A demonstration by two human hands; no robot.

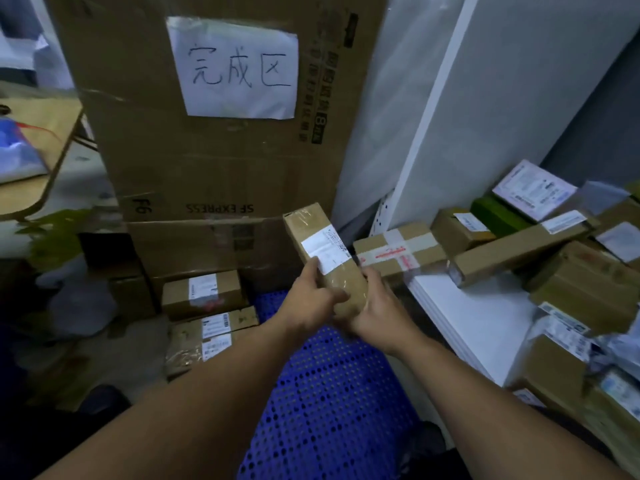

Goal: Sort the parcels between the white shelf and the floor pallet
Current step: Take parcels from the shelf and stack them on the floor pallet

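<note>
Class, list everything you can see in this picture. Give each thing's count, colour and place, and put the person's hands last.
held parcel: one, brown with white label, raised above the pallet
floor pallet: one, blue, perforated, under the arms
white shelf: one, white, right side
shelf parcels: many, mostly brown, piled on the shelf
floor parcels: at least two, brown, left of the pallet
tall carton: one, brown, behind the pallet
sign: one, white, handwritten, on the carton
table: one, tan, far left
left hand: grips the parcel's lower end
right hand: grips the same end
</note>
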